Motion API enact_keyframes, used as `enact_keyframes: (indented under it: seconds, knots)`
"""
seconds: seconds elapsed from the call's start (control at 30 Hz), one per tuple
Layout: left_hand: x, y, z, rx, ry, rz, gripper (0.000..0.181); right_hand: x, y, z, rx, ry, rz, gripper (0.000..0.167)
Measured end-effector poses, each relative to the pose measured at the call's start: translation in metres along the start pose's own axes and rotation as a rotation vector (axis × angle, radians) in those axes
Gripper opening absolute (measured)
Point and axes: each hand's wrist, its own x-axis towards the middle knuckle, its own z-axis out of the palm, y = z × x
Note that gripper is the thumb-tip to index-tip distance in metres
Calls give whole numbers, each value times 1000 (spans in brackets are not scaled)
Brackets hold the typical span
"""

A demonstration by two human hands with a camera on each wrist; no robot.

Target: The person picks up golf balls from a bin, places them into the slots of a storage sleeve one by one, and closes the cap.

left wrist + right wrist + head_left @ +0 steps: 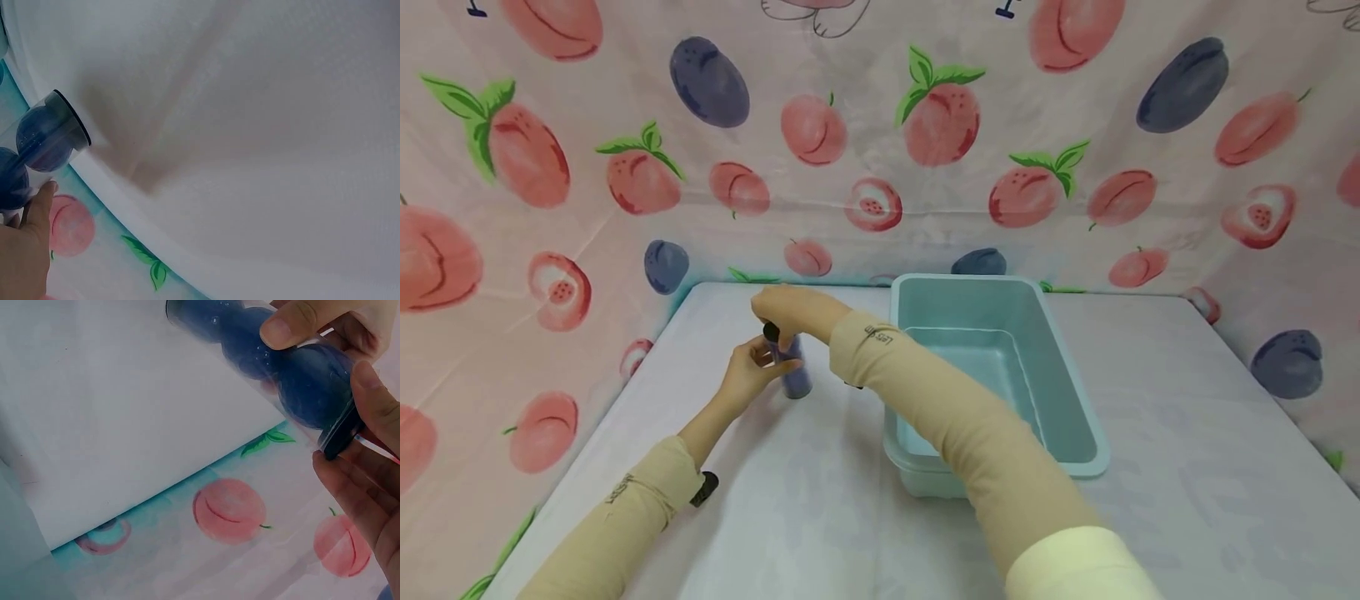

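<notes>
A clear plastic tube (pixel 797 382) with blue balls inside stands a little tilted over the left part of the white table. My left hand (pixel 749 375) holds its body from the left, and the thumb lies across the tube's side. From above, my right hand (pixel 793 310) has its fingers and thumb round the dark lid (pixel 342 434) at the tube's top end. Three blue balls (pixel 315 387) show through the wall in the right wrist view. The left wrist view has the tube's dark-rimmed bottom end (pixel 74 119), with the left hand (pixel 26 253) below it.
A light teal plastic tub (pixel 1078 408) stands on the white table (pixel 1172 467), right of the tube; my right forearm passes over its near left side. Behind the table hangs a fruit-printed cloth (pixel 880 108). A small dark device (pixel 703 489) sits at the left wrist.
</notes>
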Motion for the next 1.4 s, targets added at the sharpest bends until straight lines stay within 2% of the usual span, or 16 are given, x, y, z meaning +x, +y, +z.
enact_keyframes:
  seconds: [0.13,0.27,0.37,0.43,0.5,0.57,0.67,0.77,0.87,0.9,1.03,1.17,1.4]
  knots:
    - [0,1,0,30,-2,11,45,-4,5,0,16,-41,-1,52]
    - [-2,6,-5,41,-3,31,62,-15,13,-8,37,-136,46,69]
    - [-8,13,-11,44,54,67,72,-25,21,-17,25,-193,66,66]
    - [-14,18,-15,92,115,150,69,-33,25,-21,8,-227,57,61]
    - [-19,24,-18,202,173,283,58,-39,29,-22,10,-261,57,57]
    - [-24,28,-21,352,209,442,46,-44,31,-21,4,-290,42,56]
    - [-25,31,-24,564,204,651,37,-48,32,-19,-9,-316,23,56]
    - [-24,31,-27,657,174,757,37,-46,31,-15,-22,-324,7,55]
    - [-23,28,-27,656,168,781,40,-44,28,-12,-19,-314,12,51]
    - [-23,26,-27,643,170,784,41,-38,31,-7,-12,-304,12,50]
    - [-23,21,-27,609,181,784,43,-37,27,-6,-27,-293,27,49]
    - [-24,17,-26,611,177,770,45,-44,22,-10,-39,-320,37,50]
    - [-25,23,-27,638,168,769,38,-51,25,-7,-39,-356,18,56]
